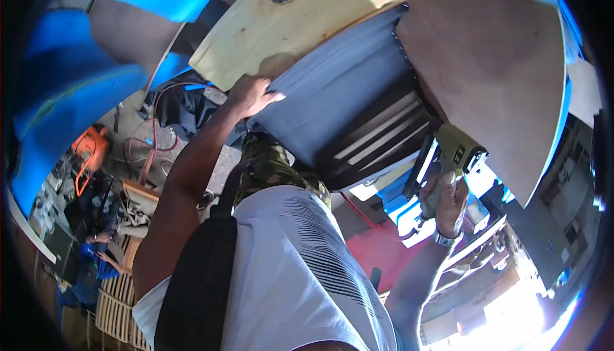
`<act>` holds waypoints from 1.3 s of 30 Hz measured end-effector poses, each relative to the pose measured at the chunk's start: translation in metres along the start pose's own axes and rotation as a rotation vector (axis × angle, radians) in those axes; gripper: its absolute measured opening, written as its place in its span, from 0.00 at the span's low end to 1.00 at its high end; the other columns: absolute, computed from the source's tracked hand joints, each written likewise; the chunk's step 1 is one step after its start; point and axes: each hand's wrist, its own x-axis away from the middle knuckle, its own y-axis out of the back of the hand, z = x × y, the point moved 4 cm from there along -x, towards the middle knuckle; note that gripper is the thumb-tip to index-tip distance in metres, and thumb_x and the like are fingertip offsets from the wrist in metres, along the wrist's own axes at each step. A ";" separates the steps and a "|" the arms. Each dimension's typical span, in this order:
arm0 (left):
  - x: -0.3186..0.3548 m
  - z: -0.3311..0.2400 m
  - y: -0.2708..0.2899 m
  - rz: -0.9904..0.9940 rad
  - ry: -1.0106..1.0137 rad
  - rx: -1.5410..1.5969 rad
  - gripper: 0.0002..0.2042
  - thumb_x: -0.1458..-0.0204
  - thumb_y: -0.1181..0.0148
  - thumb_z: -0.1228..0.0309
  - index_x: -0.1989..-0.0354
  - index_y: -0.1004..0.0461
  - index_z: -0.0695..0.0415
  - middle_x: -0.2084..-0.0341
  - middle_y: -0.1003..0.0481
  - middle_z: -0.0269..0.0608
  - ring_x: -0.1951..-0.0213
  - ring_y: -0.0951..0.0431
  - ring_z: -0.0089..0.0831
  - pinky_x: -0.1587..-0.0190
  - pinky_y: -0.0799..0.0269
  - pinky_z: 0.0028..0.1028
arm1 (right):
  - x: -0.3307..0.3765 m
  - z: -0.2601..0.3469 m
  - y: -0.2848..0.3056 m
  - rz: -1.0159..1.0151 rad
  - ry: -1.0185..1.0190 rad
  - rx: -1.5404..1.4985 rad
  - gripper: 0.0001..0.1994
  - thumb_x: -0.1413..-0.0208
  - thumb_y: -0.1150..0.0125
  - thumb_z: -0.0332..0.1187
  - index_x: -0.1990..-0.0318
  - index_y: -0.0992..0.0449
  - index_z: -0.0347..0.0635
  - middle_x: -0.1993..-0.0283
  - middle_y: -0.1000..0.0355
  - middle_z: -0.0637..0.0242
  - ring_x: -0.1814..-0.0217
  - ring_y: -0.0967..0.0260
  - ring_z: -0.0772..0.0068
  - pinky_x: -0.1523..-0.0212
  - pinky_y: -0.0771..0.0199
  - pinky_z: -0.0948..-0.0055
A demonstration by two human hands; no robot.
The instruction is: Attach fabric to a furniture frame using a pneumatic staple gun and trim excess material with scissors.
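Note:
A sheet of dark grey fabric (339, 79) stretches across a piece of furniture in front of me, and pale slats show through its lower right part. My left hand (251, 96) grips the fabric's left edge, thumb on top and the other fingers curled. At the right, my right hand (449, 200) is wrapped round the handle of an olive-green staple gun (455, 149). The gun's nose lies close to the fabric's right edge, beside a curved brown panel (489, 63). Whether the nose touches the fabric I cannot tell.
Beyond the fabric stands a pale yellowish board (256, 37) with a dark patch. Blue foam pieces (77, 88) crowd the left. An orange tool (91, 151) and a red hose (150, 152) lie on the floor. Another person's hands (102, 245) show at lower left, near a slatted wooden piece (121, 300).

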 end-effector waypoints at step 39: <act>0.049 0.137 -0.117 -0.794 0.472 0.348 0.28 0.35 0.62 0.47 0.56 0.22 0.58 0.60 0.22 0.58 0.54 0.25 0.58 0.51 0.29 0.47 | 0.025 -0.284 -0.039 0.078 0.072 0.964 0.38 0.52 0.37 0.32 0.31 0.43 0.48 0.57 0.22 0.50 0.62 0.22 0.44 0.66 0.22 0.50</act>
